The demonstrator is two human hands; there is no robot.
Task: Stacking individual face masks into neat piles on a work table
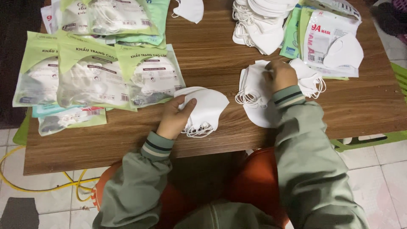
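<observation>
Wooden tabletop (212,59) fills the view, with pale floor tiles and a yellow cord (25,178) at the lower left; the person sits at the near edge with orange-clad knees under it.

Left hand (176,116): rests near the table's front edge, fingers closed around a small stack of white face masks (207,108). Thumb lies on top and the other fingers curl under the stack's left end. The stack extends to the right of the hand, with its long axis running left to right and its ear loops hanging toward the near edge.

Right hand (280,75): a little farther in and to the right, knuckles up, fingers bent down onto a second pile of white masks (256,95). Fingertips pinch at the top of that pile; whether they grip one mask or only press on it, I cannot tell. This pile lies under and to the left of the hand, between the two hands and nearer the right one. The held stack and the pile are near each other but not touching.

Left side, farther in: overlapping green-topped mask packets (97,76).

Far edge: a loose heap of white masks (258,21) and more packets (326,38) at the right.
</observation>
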